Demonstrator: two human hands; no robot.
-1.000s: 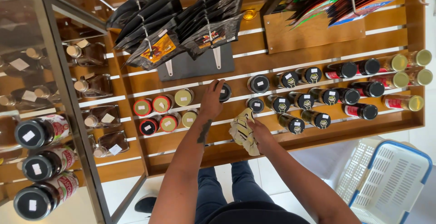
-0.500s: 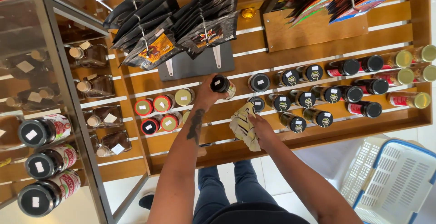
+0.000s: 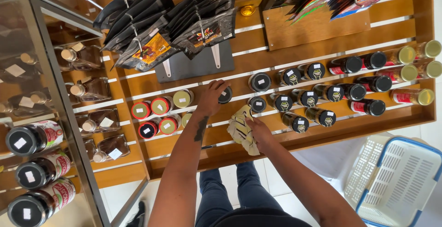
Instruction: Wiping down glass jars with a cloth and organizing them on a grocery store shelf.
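From the head camera, your left hand (image 3: 212,97) is clenched around a dark glass jar with a black lid (image 3: 225,95), which stands on the slatted wooden shelf (image 3: 322,132) at mid-width, in the open gap between two groups of jars. Its lid faces you, so its long axis runs straight into the shelf toward the camera. Your right hand (image 3: 258,132) grasps a crumpled yellow-and-white cloth (image 3: 241,129), pressed on the shelf near its front edge, just below the jar. To the left stand round jars with red and gold lids (image 3: 160,112), close by your left wrist. To the right, rows of smooth black-lidded glass jars (image 3: 304,98) fill the shelf to its right edge. Glossy dark foil pouches (image 3: 184,24) hang over the shelf's back edge. A white perforated plastic basket with a blue rim (image 3: 396,176) sits on the floor off the shelf's right front corner.
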